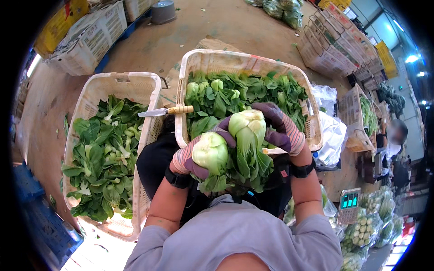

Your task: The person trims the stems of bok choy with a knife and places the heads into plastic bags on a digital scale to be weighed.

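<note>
My left hand, in a striped and purple work glove, grips a head of bok choy with its pale base up. Around a second, larger bok choy, also base up with leaves hanging, curl the fingers of my gloved right hand. Both heads are over my lap, at the near wall of a white plastic crate holding more bok choy. A knife with a wooden handle rests across that crate's left rim, blade pointing left. Loose leaves fill part of the left crate.
White plastic bags lie against the right crate wall. A digital scale and bagged vegetables are at lower right. Stacked crates stand at upper right, more crates at upper left. Another person is far right.
</note>
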`<state>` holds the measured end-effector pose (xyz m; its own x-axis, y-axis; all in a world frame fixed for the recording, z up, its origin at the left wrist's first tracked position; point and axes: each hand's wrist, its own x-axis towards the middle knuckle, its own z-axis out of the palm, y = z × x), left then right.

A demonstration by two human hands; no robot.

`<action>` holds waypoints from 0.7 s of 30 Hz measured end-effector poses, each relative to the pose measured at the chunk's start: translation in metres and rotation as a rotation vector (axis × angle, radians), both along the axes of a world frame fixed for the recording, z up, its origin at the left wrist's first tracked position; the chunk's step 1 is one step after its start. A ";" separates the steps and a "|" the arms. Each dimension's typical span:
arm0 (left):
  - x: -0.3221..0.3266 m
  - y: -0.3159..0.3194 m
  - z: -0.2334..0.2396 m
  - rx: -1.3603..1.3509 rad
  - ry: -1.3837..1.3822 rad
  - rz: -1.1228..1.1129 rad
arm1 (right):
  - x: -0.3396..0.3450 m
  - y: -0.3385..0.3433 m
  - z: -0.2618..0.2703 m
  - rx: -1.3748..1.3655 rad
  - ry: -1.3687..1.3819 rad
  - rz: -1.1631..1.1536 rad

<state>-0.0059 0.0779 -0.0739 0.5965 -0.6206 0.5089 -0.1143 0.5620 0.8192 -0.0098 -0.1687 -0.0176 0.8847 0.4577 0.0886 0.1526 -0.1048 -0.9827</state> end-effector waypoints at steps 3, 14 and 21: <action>0.001 0.001 -0.012 0.120 -0.060 -0.030 | -0.022 -0.003 0.004 0.185 0.207 -0.022; -0.004 -0.015 0.004 0.423 -0.347 0.072 | -0.036 0.001 0.010 -0.396 -0.086 -0.086; -0.004 -0.022 -0.010 0.485 -0.280 0.176 | -0.030 0.021 0.011 -1.030 -0.328 -0.108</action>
